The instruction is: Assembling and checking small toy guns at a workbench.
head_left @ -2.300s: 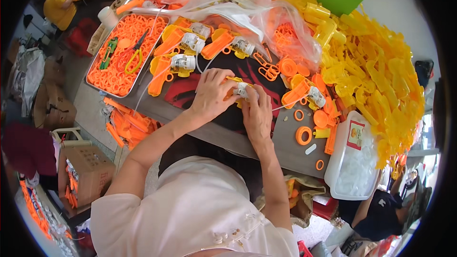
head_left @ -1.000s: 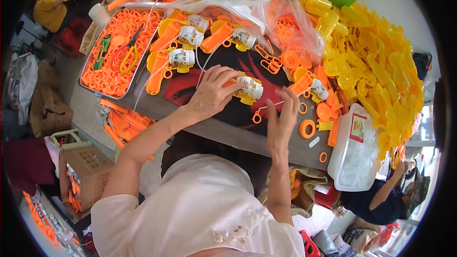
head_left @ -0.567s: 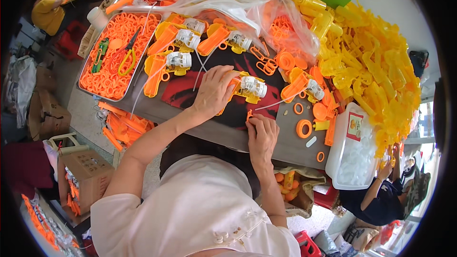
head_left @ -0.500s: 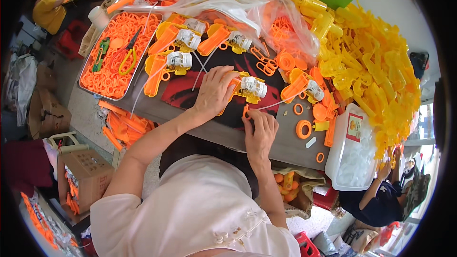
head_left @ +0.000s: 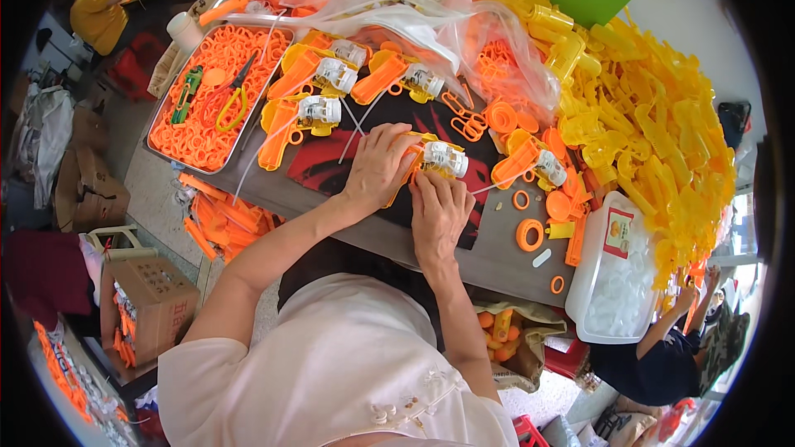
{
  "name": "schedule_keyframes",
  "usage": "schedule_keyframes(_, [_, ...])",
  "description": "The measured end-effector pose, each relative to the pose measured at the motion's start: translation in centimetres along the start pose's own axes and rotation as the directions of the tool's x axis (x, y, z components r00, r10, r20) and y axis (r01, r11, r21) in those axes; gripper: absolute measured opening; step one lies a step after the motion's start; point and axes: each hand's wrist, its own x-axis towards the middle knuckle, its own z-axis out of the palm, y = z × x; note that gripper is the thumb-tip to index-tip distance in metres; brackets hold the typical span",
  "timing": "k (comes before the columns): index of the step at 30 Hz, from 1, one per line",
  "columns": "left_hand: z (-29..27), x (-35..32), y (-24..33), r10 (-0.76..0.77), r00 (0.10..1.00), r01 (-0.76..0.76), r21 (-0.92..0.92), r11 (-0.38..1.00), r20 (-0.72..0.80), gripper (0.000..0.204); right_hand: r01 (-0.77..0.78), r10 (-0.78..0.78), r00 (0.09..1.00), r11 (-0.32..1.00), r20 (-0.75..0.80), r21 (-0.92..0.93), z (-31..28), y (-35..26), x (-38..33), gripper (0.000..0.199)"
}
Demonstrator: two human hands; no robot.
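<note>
In the middle of the table is a yellow plastic toy shell (head_left: 431, 139) with a white and clear mechanism (head_left: 447, 159) seated in it. My left hand (head_left: 377, 170) is closed round the shell's left side. At its near edge, my right hand (head_left: 441, 209) is pinched against the shell; the small orange ring piece between its fingertips is mostly hidden. Similar half-filled shells with orange parts stand behind my left hand, one of them a toy assembly (head_left: 302, 120). Another toy assembly (head_left: 530, 161) lies to the right, a white strip trailing from it toward my right hand.
A metal tray (head_left: 153, 139) of orange rings holds scissors (head_left: 235, 99) and green-handled cutters (head_left: 187, 95). Yellow shells (head_left: 638, 116) pile up at right, above a white tub (head_left: 592, 285). Loose orange rings (head_left: 529, 235) lie near the right edge. Plastic bags (head_left: 373, 8) fill the back. Other people sit at both sides.
My right hand has moved up and left, bringing the small orange ring piece from beside the shell against its near edge. My left hand still holds the shell.
</note>
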Motion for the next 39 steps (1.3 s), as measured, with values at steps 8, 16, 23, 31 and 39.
schedule_keyframes(8, [-0.2,0.4,-0.2,0.017,0.999,-0.013,-0.094,0.995,0.040,0.031,0.192,-0.182,0.973,0.979,0.140,-0.063,-0.8,1.6,0.2,0.034])
schedule_keyframes(16, [0.8,1.1,-0.4,-0.041,0.999,0.044,-0.127,0.991,0.026,0.034,0.087,-0.040,0.979,0.970,0.201,-0.229,1.0,-1.9,-2.4,0.041])
schedule_keyframes(23, [-1.0,2.4,-0.3,0.117,0.993,-0.116,-0.009,0.993,0.006,0.028,-0.108,0.108,0.994,0.994,-0.035,0.016,-3.4,2.7,2.8,0.031])
schedule_keyframes(31, [0.1,1.9,2.6,0.091,0.995,-0.088,0.063,0.994,-0.043,0.021,0.040,-0.054,0.991,0.993,0.124,0.114,-0.5,5.2,2.1,0.044])
schedule_keyframes(39, [0.0,0.1,2.8,0.222,0.974,-0.227,0.131,0.965,0.050,0.020,-0.010,-0.010,0.995,0.982,0.104,0.190,-0.4,4.8,2.3,0.037])
